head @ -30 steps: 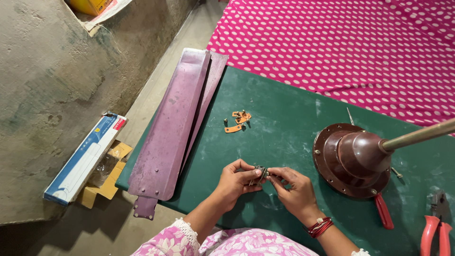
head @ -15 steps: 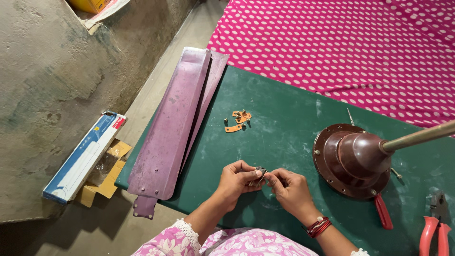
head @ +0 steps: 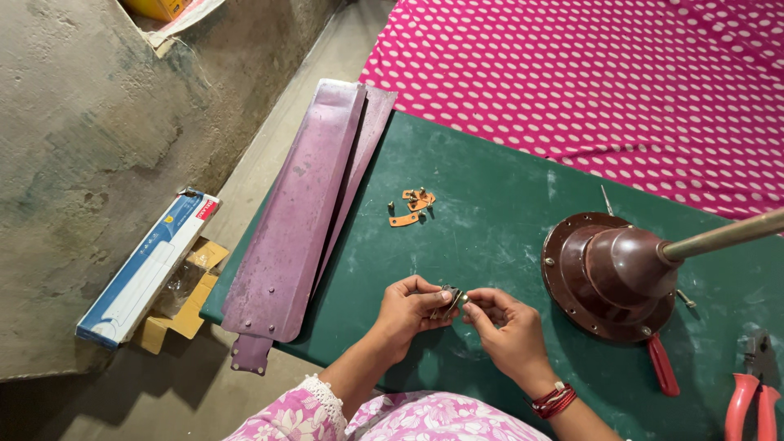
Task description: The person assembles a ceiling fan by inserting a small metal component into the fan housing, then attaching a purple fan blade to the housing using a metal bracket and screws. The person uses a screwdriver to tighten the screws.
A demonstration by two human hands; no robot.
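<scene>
Both your left hand and right hand pinch one small dark metal bracket in their fingers, left of the brown fan motor; its axis tilts up-right.

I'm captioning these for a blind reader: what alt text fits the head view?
Two hands, the left hand and right hand, pinch a small metal part between their fingertips above a green table. Purple fan blades lie to the left, small copper pieces beyond the hands, and a brown fan motor and red pliers to the right.
</scene>
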